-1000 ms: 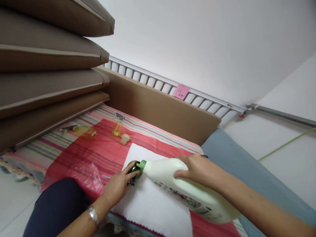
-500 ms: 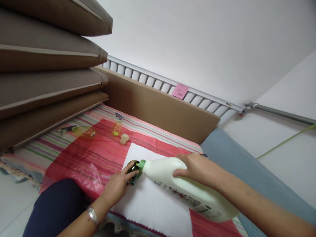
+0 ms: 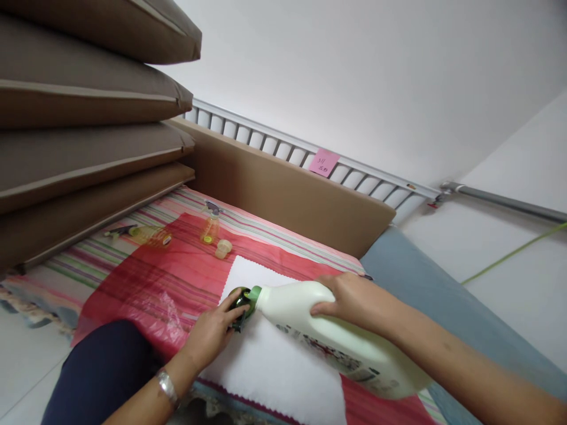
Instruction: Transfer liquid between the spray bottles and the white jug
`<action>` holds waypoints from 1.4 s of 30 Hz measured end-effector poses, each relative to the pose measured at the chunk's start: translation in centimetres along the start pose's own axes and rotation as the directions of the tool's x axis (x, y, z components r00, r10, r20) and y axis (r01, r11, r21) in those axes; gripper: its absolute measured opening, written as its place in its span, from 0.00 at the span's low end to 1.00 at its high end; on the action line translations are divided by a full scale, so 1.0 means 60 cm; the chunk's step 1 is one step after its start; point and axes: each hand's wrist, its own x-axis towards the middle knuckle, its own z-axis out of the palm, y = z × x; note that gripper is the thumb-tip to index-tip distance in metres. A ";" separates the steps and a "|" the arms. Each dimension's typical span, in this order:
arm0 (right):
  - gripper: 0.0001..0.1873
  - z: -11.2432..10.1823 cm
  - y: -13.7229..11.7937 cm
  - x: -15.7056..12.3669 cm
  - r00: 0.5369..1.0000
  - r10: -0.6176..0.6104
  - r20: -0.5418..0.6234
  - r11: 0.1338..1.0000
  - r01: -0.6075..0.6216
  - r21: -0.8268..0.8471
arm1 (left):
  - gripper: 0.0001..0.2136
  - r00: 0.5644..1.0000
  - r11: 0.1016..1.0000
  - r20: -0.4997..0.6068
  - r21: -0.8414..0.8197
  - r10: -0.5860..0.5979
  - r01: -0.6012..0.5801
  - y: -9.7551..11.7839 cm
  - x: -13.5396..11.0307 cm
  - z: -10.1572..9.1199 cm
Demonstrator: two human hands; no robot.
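Note:
My right hand [image 3: 349, 295] grips a large pale green jug [image 3: 305, 313] by its upper side. The jug leans over on its side, its green spout [image 3: 254, 293] pointing left. At the spout, the fingers of my left hand [image 3: 212, 330] are closed around a small glossy dark green container [image 3: 239, 301], whose exact kind I cannot make out. Spout and container meet or nearly meet; whether liquid flows is hidden. Beneath them lies a white cloth [image 3: 266, 366] with a scalloped edge.
A spray bottle [image 3: 210, 227] stands beyond my left hand, near a small pale cap-like cup [image 3: 223, 249]. Another yellow bottle [image 3: 153, 236] lies on its side. Red plastic sheeting [image 3: 133, 283] covers striped fabric. Stacked brown cushions [image 3: 88, 100] rise at left; a brown board [image 3: 274, 183] leans behind.

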 end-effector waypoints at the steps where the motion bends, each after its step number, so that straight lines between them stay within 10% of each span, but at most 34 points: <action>1: 0.18 0.000 0.000 0.000 1.000 0.001 -0.002 1.000 -0.001 0.000 | 0.34 1.000 1.000 -0.002 0.002 -0.002 0.002 0.000 0.000 0.001; 42: 0.18 0.006 0.004 0.004 1.000 0.009 -0.003 1.000 -0.009 0.006 | 0.34 1.000 1.000 -0.007 0.023 -0.009 0.009 0.003 0.000 -0.002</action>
